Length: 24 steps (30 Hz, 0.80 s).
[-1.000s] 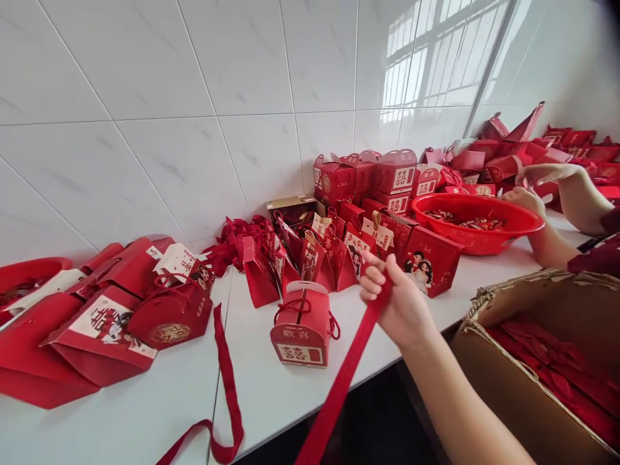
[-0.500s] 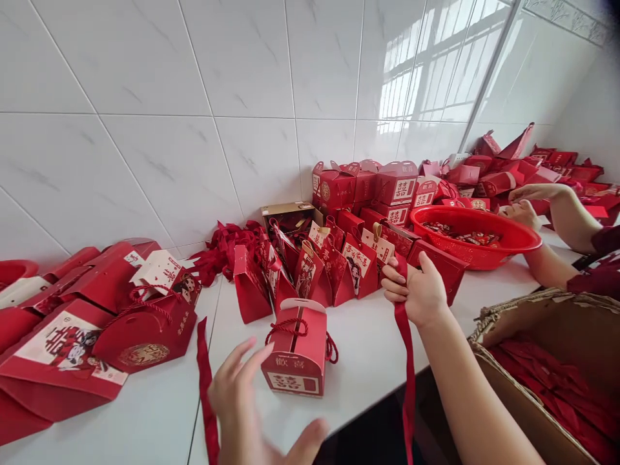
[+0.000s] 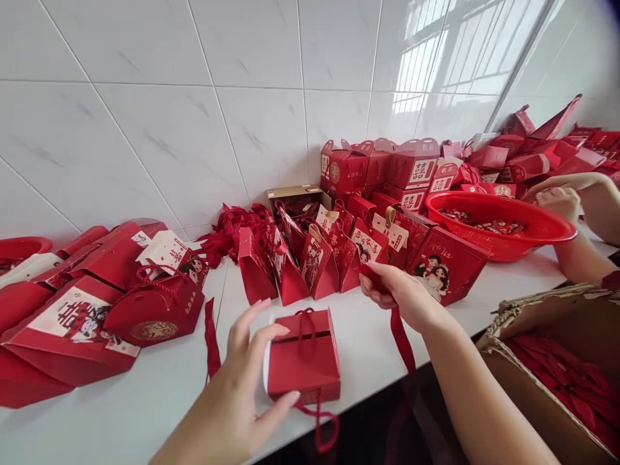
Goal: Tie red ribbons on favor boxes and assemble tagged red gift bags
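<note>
A small red box (image 3: 304, 361) with a twisted red cord over its top sits near the front edge of the white table (image 3: 159, 413). At its left side is my left hand (image 3: 249, 387), fingers spread, with the fingertips and thumb close to the box; whether they touch it I cannot tell. To the right of the box, my right hand (image 3: 400, 290) pinches a dark red ribbon (image 3: 401, 339) that hangs down past the table edge. Another red ribbon (image 3: 211, 336) lies left of my left hand.
Red gift boxes stand in rows behind (image 3: 314, 258) and pile up at the left (image 3: 72, 323). A red basket (image 3: 504, 242) holds small packets. A person's hands (image 3: 562, 197) are beyond it. An open carton (image 3: 504, 349) with red material stands at the lower right.
The small box has turned, so its printed end no longer faces me. My left hand has come up beside it. My right hand has moved slightly left, still with the ribbon.
</note>
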Each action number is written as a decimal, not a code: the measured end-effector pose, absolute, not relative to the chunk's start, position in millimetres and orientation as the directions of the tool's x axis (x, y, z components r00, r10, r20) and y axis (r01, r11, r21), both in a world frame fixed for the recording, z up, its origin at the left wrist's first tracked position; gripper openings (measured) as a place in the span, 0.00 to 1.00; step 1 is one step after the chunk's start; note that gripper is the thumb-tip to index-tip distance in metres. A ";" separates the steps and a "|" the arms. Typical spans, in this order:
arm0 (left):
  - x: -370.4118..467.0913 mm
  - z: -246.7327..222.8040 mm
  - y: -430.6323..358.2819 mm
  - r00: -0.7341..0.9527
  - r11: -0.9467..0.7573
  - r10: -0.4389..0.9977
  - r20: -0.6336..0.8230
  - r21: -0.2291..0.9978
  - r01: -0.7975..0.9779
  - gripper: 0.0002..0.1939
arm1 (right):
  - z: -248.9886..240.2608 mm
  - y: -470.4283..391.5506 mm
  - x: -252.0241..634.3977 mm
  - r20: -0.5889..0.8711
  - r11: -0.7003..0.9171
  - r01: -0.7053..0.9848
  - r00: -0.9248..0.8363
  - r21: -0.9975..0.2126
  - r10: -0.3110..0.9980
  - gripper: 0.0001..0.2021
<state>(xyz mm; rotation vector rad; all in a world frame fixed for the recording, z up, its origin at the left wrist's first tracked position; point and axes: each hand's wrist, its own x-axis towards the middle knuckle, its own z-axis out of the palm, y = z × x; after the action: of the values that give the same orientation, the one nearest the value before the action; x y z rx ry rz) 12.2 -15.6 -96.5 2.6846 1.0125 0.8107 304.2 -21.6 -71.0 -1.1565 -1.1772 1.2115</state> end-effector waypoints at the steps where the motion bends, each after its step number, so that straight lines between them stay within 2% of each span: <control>1: 5.5 -89.2 -15.0 0.649 -0.765 0.643 0.406 0.306 0.567 0.25 | -71.7 -23.5 300.3 0.019 0.020 -0.056 0.007 -0.998 1.000 0.20; 5: 1.6 -70.8 -17.0 0.714 -0.792 0.608 0.347 0.317 0.521 0.23 | -75.2 -33.1 282.9 0.037 0.040 0.047 -0.071 -0.998 0.997 0.18; 7: 10.3 -70.3 -18.4 0.657 -0.779 0.627 0.419 0.319 0.540 0.19 | -77.9 -39.7 275.5 0.023 0.039 0.104 -0.150 -0.994 0.988 0.19; 9: 21.5 -74.1 -18.6 0.592 -0.789 0.595 0.544 0.258 0.557 0.17 | -80.8 -47.9 270.5 0.010 0.033 0.108 -0.207 -0.994 0.978 0.20; 11: 31.2 -79.4 -18.1 0.583 -0.808 0.524 0.622 0.146 0.571 0.16 | -83.4 -57.5 267.8 0.005 0.021 0.065 -0.234 -0.998 0.972 0.21; 14: 38.4 -83.8 -17.4 0.646 -0.831 0.474 0.599 0.062 0.552 0.15 | -86.8 -71.2 265.4 -0.015 -0.012 0.013 -0.262 -1.000 0.965 0.21; 20: 45.4 -60.7 -6.8 0.730 -0.856 0.483 0.484 0.086 0.510 0.12 | -95.7 -79.9 256.3 -0.060 -0.050 0.041 -0.307 -0.998 0.950 0.21; 24: 52.7 -33.1 4.0 0.677 -0.817 0.551 0.488 0.150 0.557 0.09 | -100.6 -78.5 250.0 -0.058 -0.059 0.008 -0.310 -0.998 0.949 0.21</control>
<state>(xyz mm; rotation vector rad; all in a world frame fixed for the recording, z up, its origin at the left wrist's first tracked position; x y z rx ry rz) 52.7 4.0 -33.1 2.8871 0.9536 0.8350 250.0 -78.5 -100.6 -1.0863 -1.4085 1.4853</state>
